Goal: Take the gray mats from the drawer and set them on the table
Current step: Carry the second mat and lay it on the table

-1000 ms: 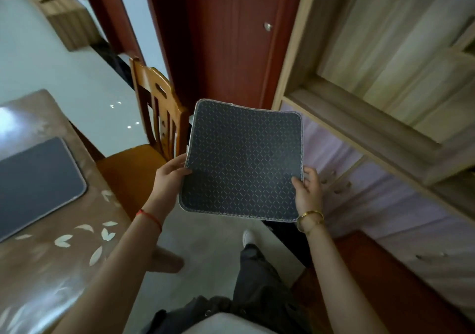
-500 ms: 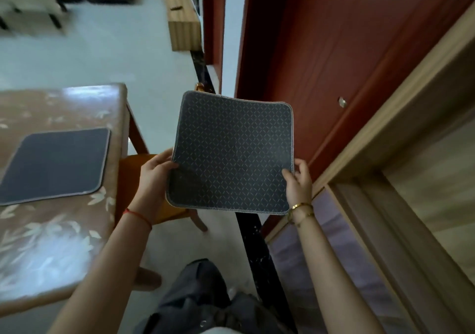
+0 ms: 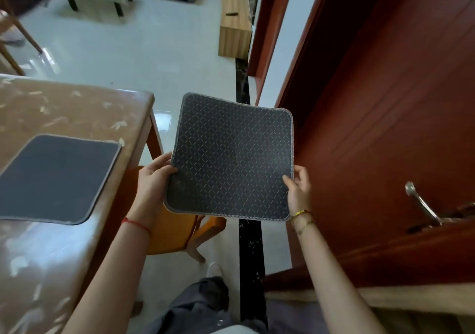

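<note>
I hold a square gray mat (image 3: pixel 231 156) in the air in front of me, its patterned underside facing up. My left hand (image 3: pixel 151 182) grips its left edge and my right hand (image 3: pixel 298 192) pinches its lower right corner. The mat hangs to the right of the table, above a chair and the floor. A second gray mat (image 3: pixel 56 176) lies flat on the brown table (image 3: pixel 77 110), near its right edge.
An orange wooden chair (image 3: pixel 174 230) stands tucked against the table's right side, under the held mat. A dark red door (image 3: pixel 385 128) with a metal handle (image 3: pixel 421 205) fills the right. A low wooden bench (image 3: pixel 235 22) stands far ahead on the pale floor.
My view has turned left, away from the cabinet and drawers toward the table. The held mat has stayed between both hands and moved closer to the table's right side.
</note>
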A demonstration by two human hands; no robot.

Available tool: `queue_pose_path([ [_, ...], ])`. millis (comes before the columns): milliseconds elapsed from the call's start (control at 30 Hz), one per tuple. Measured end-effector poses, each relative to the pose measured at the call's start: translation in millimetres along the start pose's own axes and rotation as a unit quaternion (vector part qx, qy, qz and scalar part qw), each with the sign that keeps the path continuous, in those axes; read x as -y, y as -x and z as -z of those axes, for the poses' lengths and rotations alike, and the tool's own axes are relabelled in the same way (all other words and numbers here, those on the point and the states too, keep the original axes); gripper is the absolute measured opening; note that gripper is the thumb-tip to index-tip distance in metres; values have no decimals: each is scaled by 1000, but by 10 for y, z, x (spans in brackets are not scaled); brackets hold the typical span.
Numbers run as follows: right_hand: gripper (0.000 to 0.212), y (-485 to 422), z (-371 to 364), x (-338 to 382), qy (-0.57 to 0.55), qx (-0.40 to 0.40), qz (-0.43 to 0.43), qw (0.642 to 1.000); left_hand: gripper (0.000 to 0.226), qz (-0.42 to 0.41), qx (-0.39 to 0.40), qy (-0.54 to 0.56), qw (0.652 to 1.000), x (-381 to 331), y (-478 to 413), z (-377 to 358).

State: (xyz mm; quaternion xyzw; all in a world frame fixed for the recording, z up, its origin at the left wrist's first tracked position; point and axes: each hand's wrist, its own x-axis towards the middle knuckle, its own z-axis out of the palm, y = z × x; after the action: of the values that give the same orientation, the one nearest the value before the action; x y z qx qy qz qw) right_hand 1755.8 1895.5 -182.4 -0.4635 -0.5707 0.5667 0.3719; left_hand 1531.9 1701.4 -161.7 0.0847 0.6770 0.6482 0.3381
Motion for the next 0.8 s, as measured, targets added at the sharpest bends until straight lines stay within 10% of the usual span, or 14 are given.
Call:
queue_pose_path([
  [800, 25, -3289, -1198, 212, 45, 237, -47, 969, 38, 63, -263, 123, 955, -577, -1831, -1047],
])
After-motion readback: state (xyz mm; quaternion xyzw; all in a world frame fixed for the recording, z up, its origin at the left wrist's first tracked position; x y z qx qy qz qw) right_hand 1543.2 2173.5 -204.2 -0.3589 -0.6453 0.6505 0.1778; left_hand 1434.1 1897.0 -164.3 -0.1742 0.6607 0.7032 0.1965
